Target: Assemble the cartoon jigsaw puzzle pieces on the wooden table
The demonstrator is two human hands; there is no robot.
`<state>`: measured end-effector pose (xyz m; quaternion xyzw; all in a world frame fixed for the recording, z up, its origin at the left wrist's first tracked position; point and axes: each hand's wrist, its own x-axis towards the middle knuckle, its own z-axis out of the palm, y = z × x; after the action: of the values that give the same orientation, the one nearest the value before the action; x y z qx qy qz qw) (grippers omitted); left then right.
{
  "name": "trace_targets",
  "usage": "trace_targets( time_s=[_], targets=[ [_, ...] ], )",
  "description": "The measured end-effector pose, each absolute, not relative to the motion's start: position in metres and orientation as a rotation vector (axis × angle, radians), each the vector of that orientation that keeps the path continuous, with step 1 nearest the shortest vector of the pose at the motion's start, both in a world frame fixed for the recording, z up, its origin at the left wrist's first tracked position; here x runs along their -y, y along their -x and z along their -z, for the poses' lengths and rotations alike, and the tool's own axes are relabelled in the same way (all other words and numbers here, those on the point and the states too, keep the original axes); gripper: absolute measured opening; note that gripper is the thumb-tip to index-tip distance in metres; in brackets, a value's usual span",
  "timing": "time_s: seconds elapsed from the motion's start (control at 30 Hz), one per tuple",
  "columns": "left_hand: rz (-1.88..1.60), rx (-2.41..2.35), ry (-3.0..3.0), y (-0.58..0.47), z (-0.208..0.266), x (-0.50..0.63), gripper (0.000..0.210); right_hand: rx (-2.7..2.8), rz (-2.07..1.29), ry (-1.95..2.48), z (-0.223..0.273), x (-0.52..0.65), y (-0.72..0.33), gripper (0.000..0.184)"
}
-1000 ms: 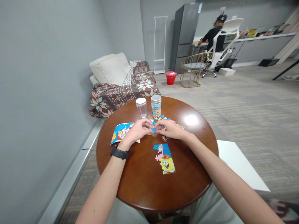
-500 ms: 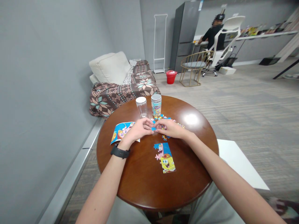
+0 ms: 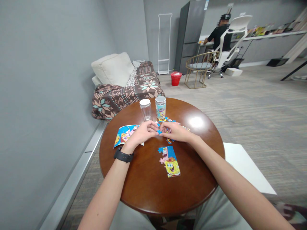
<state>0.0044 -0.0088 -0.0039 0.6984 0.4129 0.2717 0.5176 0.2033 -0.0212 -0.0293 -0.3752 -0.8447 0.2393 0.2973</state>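
Over the far half of the round table [image 3: 144,179], my left hand [image 3: 146,131] and my right hand [image 3: 174,131] meet fingertip to fingertip. A small blue puzzle piece [image 3: 159,131] is pinched between them, partly hidden by the fingers. Loose puzzle pieces [image 3: 170,120] lie spread behind and under my right hand. Nearer to me lies a joined section of the puzzle [image 3: 171,163], with a yellow face and a pink figure. A curled picture sheet [image 3: 123,134] lies partly under my left wrist.
Behind my hands stand a clear jar with a white lid [image 3: 145,110] and a printed jar [image 3: 160,108]. A couch [image 3: 124,92] with a patterned cover is beyond the table. Farther back are a red bin [image 3: 176,79], a gold chair [image 3: 199,67] and a seated person [image 3: 218,36].
The blue puzzle piece and the fingertips around it have shifted slightly to the right. Both arms stay almost in place, and the joined puzzle section has not moved.
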Motion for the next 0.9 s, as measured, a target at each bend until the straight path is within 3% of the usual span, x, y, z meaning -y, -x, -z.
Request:
trace_targets(
  time_s=[0.9],
  targets=[
    [-0.699, -0.950, -1.644, -0.0048, 0.0064, 0.0088, 0.019, 2.173, -0.698, 0.956, 0.0315, 0.0199, -0.2032, 0.014]
  ],
)
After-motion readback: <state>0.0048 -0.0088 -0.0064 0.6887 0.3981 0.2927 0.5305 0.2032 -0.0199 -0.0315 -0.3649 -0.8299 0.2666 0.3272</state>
